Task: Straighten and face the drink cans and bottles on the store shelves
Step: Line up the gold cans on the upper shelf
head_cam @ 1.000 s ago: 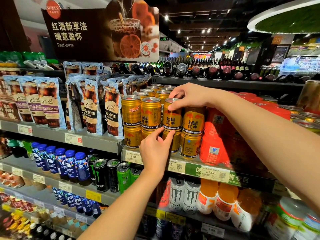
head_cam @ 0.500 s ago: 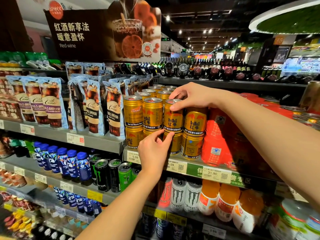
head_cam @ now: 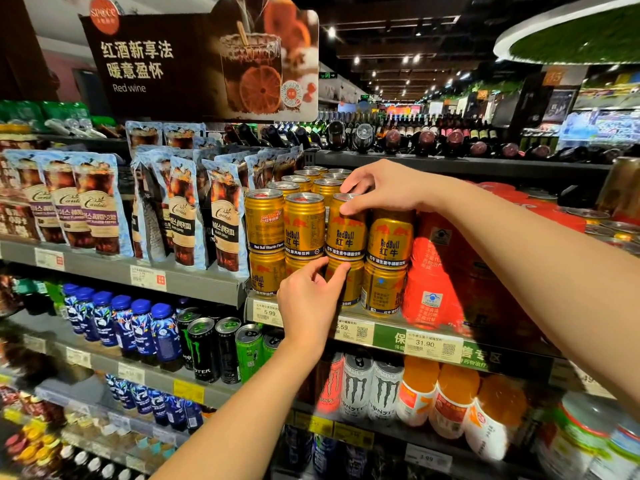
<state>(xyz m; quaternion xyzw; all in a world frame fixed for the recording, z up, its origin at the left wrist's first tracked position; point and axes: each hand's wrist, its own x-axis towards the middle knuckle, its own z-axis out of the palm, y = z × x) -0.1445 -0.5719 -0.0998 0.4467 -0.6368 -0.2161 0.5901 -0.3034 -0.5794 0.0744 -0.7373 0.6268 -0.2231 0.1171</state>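
Note:
Gold Red Bull cans stand two layers high on a grey shelf point(head_cam: 388, 336). My right hand point(head_cam: 381, 188) reaches in from the right and grips the rim of the third upper can point(head_cam: 346, 233), whose label faces forward. My left hand point(head_cam: 311, 299) comes from below, fingertips pinched at that can's base, where it rests on the lower can point(head_cam: 346, 282). The upper can point(head_cam: 304, 225) to its left has its label turned partly sideways. The far-left upper can point(head_cam: 265, 220) shows a different face, and the right-hand one point(head_cam: 390, 237) faces front.
Coffee pouches point(head_cam: 183, 216) hang left of the cans, and red-orange bottles point(head_cam: 429, 282) stand to the right. Below sit blue bottles point(head_cam: 138, 327), black and green Monster cans point(head_cam: 225, 348), white Monster cans point(head_cam: 356, 386) and orange bottles point(head_cam: 450, 400). Wine bottles point(head_cam: 391, 140) line the top shelf.
Both hands stay on the same upper can. The view has shifted slightly, and the can's label looks a little more squarely forward.

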